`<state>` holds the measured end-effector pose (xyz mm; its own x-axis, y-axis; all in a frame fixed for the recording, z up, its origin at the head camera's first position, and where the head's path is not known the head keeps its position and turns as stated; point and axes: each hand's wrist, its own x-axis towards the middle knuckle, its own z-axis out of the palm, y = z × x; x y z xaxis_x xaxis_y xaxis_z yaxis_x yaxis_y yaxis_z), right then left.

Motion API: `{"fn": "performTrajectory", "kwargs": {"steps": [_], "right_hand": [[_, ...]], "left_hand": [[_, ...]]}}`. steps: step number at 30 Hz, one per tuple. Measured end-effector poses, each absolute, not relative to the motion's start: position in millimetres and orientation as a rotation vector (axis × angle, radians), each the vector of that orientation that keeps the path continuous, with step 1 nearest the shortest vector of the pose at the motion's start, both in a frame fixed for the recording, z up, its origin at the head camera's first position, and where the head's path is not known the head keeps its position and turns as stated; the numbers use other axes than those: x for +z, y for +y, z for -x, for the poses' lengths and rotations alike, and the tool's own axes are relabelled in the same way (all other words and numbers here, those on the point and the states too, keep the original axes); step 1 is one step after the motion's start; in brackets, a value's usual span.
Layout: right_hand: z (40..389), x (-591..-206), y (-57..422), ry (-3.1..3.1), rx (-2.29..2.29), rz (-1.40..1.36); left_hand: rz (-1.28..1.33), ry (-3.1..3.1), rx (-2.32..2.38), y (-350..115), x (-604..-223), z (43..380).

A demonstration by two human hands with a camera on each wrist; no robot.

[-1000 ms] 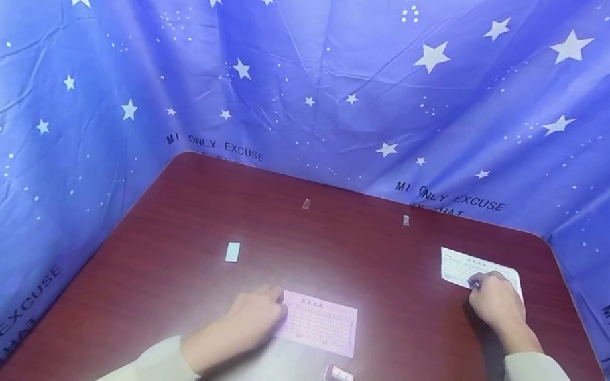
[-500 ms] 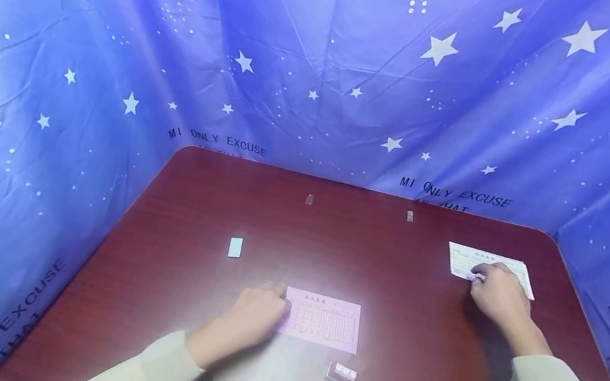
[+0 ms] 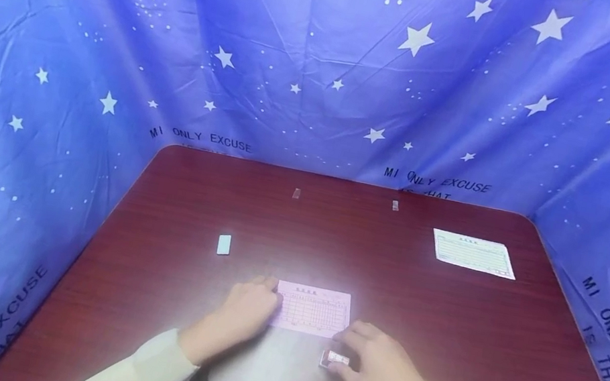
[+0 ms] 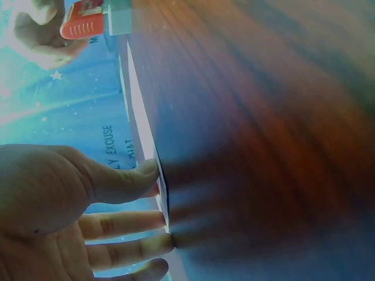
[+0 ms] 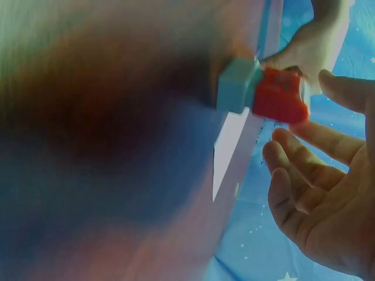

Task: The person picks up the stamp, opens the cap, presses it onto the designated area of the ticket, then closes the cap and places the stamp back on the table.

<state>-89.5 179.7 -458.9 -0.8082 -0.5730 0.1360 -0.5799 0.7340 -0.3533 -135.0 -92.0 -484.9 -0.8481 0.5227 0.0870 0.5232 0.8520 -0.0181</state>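
Observation:
A pink printed form [image 3: 314, 311] lies flat near the middle of the table. My left hand [image 3: 248, 306] rests on its left edge, and in the left wrist view the extended fingers and thumb press down along the paper. Just below the form's right corner stands a small stamp [image 3: 336, 358] with a red handle and a pale blue-green base, upright in the right wrist view. Around that stamp comes my right hand [image 3: 385, 375], thumb and fingers spread on either side of the red handle; a gap shows between the fingers and it in the right wrist view.
Toward the back right lies a stack of white printed forms [image 3: 474, 254]. A small pale rectangular piece [image 3: 224, 245] is left of the pink form. Two small clear strips sit near the far edge. Blue starry curtains [image 3: 303, 61] hang around the dark red table [image 3: 187, 197].
My right hand has left the white forms at the back right and come toward me, over to the stamp. The left hand stays on the pink form. The head view has shifted slightly.

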Motion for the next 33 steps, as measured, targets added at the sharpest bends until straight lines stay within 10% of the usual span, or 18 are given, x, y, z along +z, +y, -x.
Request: {"fn": "performTrajectory", "kwargs": {"steps": [33], "right_hand": [[126.7,-469.4,165.7,-2.663,0.498,-1.073]], "left_hand": [[0.8,-2.961,-0.058,-94.3,-484.5,134.4]]}}
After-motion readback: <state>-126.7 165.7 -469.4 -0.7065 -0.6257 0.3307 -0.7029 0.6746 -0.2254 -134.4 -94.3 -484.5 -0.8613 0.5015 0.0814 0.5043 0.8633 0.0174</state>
